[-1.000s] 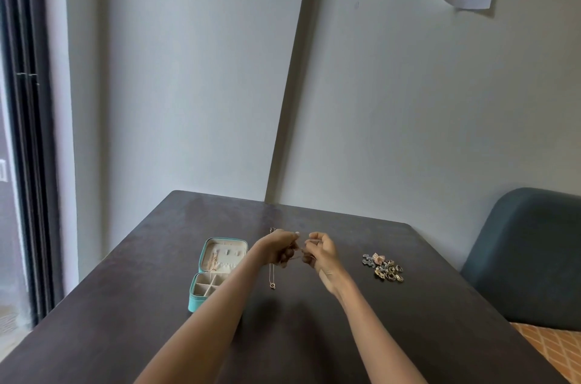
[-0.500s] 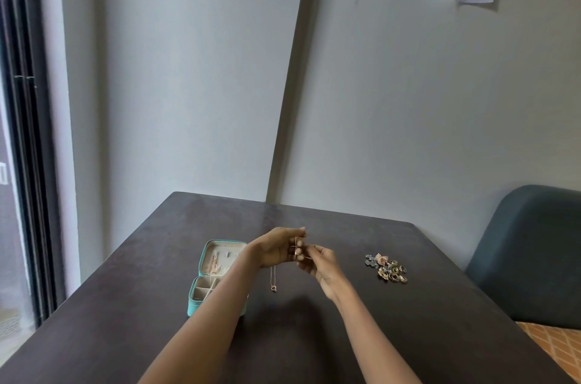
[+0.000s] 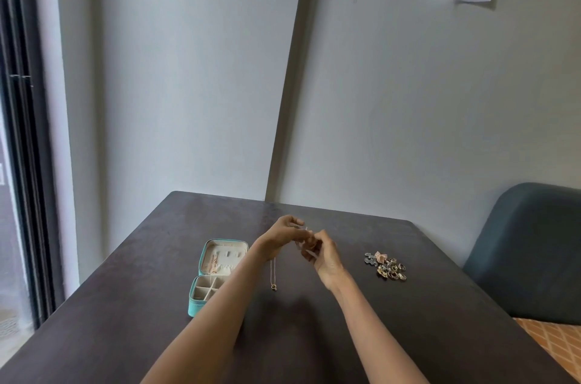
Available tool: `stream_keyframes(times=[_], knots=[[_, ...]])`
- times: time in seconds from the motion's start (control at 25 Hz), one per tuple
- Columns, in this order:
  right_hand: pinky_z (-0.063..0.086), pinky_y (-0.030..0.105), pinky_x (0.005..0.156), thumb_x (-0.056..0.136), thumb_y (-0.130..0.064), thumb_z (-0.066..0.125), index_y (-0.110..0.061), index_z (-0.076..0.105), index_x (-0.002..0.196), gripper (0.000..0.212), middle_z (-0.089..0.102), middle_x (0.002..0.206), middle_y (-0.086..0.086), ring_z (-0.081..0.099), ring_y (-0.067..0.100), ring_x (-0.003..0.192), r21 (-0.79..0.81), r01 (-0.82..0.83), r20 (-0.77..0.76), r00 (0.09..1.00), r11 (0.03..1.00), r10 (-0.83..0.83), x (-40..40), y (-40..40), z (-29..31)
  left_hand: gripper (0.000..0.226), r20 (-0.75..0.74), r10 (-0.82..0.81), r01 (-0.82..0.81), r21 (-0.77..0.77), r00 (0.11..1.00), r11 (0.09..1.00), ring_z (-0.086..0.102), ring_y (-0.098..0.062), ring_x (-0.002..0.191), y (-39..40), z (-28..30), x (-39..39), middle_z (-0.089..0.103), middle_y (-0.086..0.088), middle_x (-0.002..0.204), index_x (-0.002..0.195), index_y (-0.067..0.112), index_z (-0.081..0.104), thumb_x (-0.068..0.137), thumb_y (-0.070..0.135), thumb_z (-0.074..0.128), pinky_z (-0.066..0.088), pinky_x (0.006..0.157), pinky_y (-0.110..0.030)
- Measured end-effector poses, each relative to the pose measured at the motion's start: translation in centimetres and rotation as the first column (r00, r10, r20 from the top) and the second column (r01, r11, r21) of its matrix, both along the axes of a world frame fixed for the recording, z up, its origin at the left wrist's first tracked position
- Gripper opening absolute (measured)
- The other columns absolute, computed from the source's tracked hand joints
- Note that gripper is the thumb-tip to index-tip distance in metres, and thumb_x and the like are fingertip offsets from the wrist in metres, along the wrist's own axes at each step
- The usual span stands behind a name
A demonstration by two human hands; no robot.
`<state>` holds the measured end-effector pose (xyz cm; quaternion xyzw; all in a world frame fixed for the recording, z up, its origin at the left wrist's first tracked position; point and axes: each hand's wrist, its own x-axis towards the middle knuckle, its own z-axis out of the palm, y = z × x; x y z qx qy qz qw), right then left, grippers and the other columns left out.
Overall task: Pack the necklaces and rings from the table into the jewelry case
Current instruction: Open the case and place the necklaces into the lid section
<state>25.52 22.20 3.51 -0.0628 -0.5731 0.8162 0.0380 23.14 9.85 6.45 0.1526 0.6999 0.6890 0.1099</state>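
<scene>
While the pendant (image 3: 273,286) dangles lowest and nearest, the necklace (image 3: 272,272) hangs straight down, long axis vertical, its top pinched where the left hand (image 3: 283,237) and right hand (image 3: 323,258) meet above the dark table (image 3: 314,336). Both sets of fingers curl around the chain's upper end, seemingly working its clasp. Left of them the teal jewelry case (image 3: 217,273) lies open, most compartments apparently bare, perhaps one pinkish piece in the lid. Right, the pile of rings (image 3: 387,267) sits unpacked, so I judge most work remains.
</scene>
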Motion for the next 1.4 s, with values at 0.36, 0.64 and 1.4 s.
stream_keyframes(times=[0.36,0.64,1.4], knots=[[0.039,0.025,0.065,0.083,-0.016,0.049,-0.015,0.058,0.058,0.026,0.059,0.063,0.000,0.051,0.011,0.064,0.152,-0.022,-0.039,0.999,0.988,0.028,-0.8,1.6,2.1,0.032,0.175,-0.034,0.025,0.053,0.984,0.998,0.054,-0.009,0.076,-0.4,-1.4,0.4,0.064,0.003,0.082,0.119,0.013,0.056,0.088,0.012,0.062,0.035,0.097,-0.027],[0.049,0.026,0.070,0.091,-0.013,0.055,-0.010,0.062,0.080,0.014,0.058,0.065,0.000,0.057,0.013,0.068,0.054,-0.130,-0.073,0.988,0.990,0.133,-0.5,1.7,2.5,0.024,0.192,0.071,-0.130,0.318,0.979,0.939,0.046,-0.008,0.062,-0.3,-1.4,0.4,0.064,0.005,0.070,0.109,0.014,0.063,0.091,0.003,0.052,0.034,0.061,-0.023],[0.045,0.023,0.073,0.091,-0.020,0.057,-0.013,0.060,0.073,0.019,0.059,0.073,0.000,0.055,0.010,0.072,0.435,-0.310,0.031,0.943,0.845,0.330,-0.9,-0.3,7.2,0.041,0.125,0.120,-0.148,0.255,0.985,0.956,0.043,-0.004,0.052,-2.3,-1.8,0.0,0.066,0.001,0.085,0.119,0.021,0.058,0.080,0.017,0.071,0.029,0.054,-0.019]])
